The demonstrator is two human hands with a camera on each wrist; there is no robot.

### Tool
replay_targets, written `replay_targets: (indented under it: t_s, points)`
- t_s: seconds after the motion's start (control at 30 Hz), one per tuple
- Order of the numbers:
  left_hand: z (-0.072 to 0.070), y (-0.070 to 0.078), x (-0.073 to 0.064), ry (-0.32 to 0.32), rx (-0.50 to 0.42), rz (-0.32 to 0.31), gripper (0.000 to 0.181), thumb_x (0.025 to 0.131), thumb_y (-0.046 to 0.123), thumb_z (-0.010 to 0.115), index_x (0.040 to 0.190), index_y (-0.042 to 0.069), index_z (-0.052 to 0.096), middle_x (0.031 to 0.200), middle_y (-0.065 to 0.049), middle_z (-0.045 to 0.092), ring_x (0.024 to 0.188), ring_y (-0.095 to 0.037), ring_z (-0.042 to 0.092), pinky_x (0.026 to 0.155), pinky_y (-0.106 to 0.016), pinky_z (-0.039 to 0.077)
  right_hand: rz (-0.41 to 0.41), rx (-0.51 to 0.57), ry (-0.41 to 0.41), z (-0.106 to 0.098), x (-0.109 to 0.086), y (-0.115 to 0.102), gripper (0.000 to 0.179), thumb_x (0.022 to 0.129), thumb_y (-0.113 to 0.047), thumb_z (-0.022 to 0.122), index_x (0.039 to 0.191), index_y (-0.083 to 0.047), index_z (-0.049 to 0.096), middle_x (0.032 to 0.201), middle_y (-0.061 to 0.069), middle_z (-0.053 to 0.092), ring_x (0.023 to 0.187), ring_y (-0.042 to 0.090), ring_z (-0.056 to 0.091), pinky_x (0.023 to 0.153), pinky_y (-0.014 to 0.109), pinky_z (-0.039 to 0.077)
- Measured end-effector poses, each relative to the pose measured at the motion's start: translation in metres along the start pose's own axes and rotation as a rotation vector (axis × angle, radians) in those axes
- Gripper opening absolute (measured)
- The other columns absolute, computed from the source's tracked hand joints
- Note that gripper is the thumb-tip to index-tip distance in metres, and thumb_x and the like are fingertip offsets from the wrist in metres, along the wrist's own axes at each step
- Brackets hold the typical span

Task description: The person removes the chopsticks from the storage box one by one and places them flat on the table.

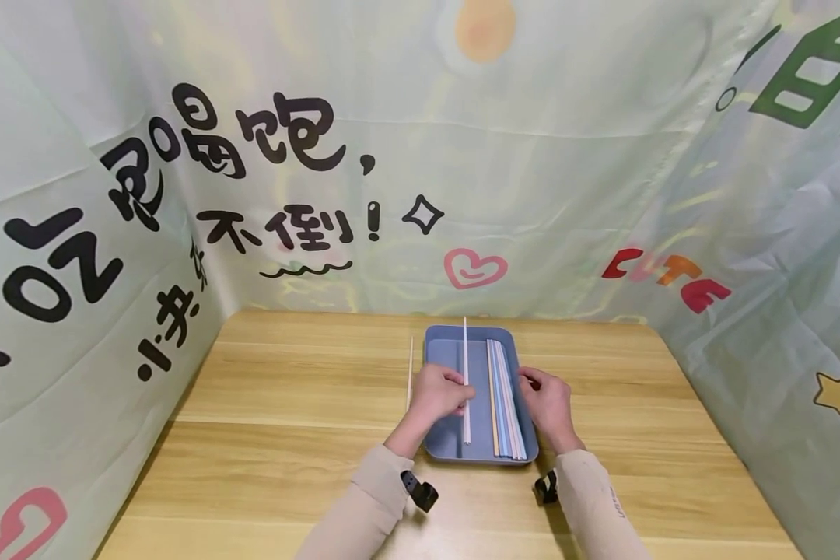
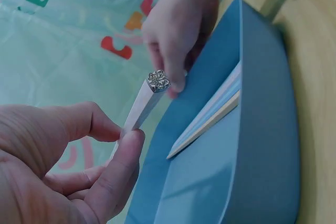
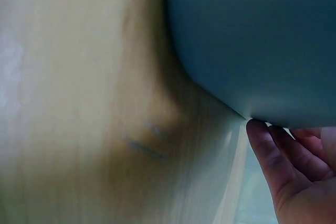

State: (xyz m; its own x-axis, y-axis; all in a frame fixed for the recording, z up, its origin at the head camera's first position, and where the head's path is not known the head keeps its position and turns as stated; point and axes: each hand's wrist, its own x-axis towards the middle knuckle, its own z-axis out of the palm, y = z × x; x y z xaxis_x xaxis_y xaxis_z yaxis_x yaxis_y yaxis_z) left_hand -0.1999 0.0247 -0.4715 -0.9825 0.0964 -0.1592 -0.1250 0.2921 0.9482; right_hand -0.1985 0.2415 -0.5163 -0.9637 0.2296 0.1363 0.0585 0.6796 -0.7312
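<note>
My left hand (image 1: 442, 392) pinches a pale chopstick (image 1: 465, 346) between thumb and fingers, over the blue-grey tray (image 1: 448, 354). In the left wrist view, the near end of this chopstick has a silver cap with a flower pattern. Inside the tray, several chopsticks (image 1: 505, 400) in blue, pink, white and tan lie side by side along the right wall. My right hand (image 1: 549, 400) holds the tray's right rim, thumb on the inner side. The right wrist view shows its fingers (image 3: 270, 153) against the tray's outer wall.
Left of the tray, a thin light stick (image 1: 411, 365) lies on the wooden table (image 1: 287, 435). Printed cloth walls (image 1: 574, 194) stand around the back and both sides of the table.
</note>
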Motion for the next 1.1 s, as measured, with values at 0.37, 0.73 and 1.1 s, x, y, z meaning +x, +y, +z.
replay_targets:
  t_s: [0.37, 0.73, 1.1]
  points:
    - [-0.036, -0.011, 0.003, -0.001, -0.065, -0.022, 0.014, 0.081, 0.0, 0.075, 0.094, -0.005, 0.074, 0.07, -0.009, 0.074, 0.051, -0.01, 0.065, 0.055, -0.027, 0.062, 0.01, 0.003, -0.01, 0.001, 0.001, 0.001, 0.029, 0.104, -0.011, 0.06, 0.126, 0.002, 0.074, 0.119, 0.024, 0.075, 0.095, 0.029, 0.069, 0.067, 0.02, 0.052]
    - [-0.063, -0.029, 0.007, 0.002, -0.075, -0.059, 0.016, 0.081, -0.001, 0.074, 0.097, -0.005, 0.075, 0.072, -0.01, 0.072, 0.051, -0.011, 0.064, 0.056, -0.028, 0.063, 0.007, 0.016, -0.013, 0.0, 0.0, -0.003, 0.03, 0.104, -0.011, 0.059, 0.126, 0.003, 0.073, 0.12, 0.026, 0.074, 0.096, 0.029, 0.069, 0.066, 0.019, 0.051]
    - [-0.085, -0.046, 0.005, 0.038, -0.061, -0.088, 0.02, 0.081, -0.005, 0.072, 0.1, -0.007, 0.075, 0.077, -0.012, 0.074, 0.059, -0.014, 0.068, 0.06, -0.031, 0.064, 0.011, 0.005, -0.007, 0.0, -0.001, -0.002, 0.03, 0.105, -0.011, 0.058, 0.127, 0.002, 0.073, 0.121, 0.025, 0.074, 0.097, 0.03, 0.07, 0.068, 0.02, 0.052]
